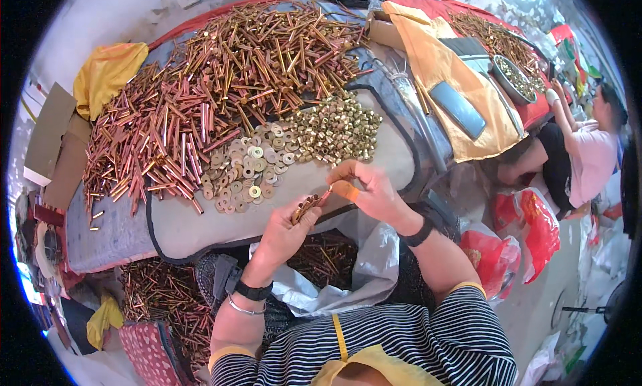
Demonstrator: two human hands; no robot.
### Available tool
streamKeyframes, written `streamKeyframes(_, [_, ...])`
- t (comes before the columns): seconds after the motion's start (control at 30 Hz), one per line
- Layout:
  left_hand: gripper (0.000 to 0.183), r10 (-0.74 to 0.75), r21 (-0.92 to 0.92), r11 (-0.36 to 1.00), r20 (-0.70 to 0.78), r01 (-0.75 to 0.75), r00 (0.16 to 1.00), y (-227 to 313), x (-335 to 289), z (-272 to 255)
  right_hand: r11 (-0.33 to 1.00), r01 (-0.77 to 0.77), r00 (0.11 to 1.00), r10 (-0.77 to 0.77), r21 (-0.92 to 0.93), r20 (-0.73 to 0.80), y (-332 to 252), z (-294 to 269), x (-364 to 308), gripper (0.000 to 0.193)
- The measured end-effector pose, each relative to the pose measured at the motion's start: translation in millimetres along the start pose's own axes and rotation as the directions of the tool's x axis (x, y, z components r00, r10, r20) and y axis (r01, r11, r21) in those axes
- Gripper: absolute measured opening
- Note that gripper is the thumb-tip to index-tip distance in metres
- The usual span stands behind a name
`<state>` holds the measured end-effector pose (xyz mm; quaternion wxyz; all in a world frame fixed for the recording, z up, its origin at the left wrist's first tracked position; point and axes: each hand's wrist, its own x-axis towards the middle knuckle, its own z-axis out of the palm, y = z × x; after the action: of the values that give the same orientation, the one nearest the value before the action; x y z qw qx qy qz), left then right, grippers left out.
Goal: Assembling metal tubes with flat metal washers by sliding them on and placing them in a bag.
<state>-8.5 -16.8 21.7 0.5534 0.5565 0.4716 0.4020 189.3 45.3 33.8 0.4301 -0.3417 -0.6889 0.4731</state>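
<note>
My left hand (pixel 284 233) is closed round a small bunch of copper-coloured metal tubes (pixel 307 206). The fingers of my right hand (pixel 372 194), one wrapped in an orange cover, pinch at the upper end of one tube. Whatever small part they grip there is too small to make out. Just beyond both hands lie a heap of flat round washers (pixel 249 164) and a heap of short brass-coloured nuts or sleeves (pixel 338 133). Behind these, a large pile of copper-coloured tubes (pixel 221 78) covers the table's far side.
A white sack (pixel 374 259) holding more tubes is open below my hands. Further tubes (pixel 160 292) are heaped at lower left. A phone (pixel 458 110) rests on yellow cloth (pixel 428 65). Another person (pixel 588 145) sits at right, near a bowl (pixel 513 78) and red bags (pixel 528 232).
</note>
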Motion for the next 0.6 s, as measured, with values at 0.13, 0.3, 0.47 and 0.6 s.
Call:
streamKeyframes(0.13, [0.019,0.047,0.032,0.998,-0.004,-0.047,0.999,4,0,2,0.967,-0.224,0.973,0.216,0.125,0.077,4,-9,-2,0.014])
streamKeyframes(0.3, [0.02,0.018,0.015,1.0,0.016,-0.018,1.0,1,0,-1,0.989,0.088,0.996,-0.088,-0.122,0.005,11,0,1,0.017])
streamKeyframes(0.47, [0.021,0.036,0.037,0.999,0.023,-0.037,0.999,0,4,0,0.948,0.234,0.967,-0.25,-0.213,-0.052,-3,0,3,0.018])
streamKeyframes(0.6, [0.022,0.064,0.064,0.996,0.017,-0.065,0.998,0,1,0,0.996,-0.073,0.995,0.076,-0.052,0.071,4,-2,-1,0.021])
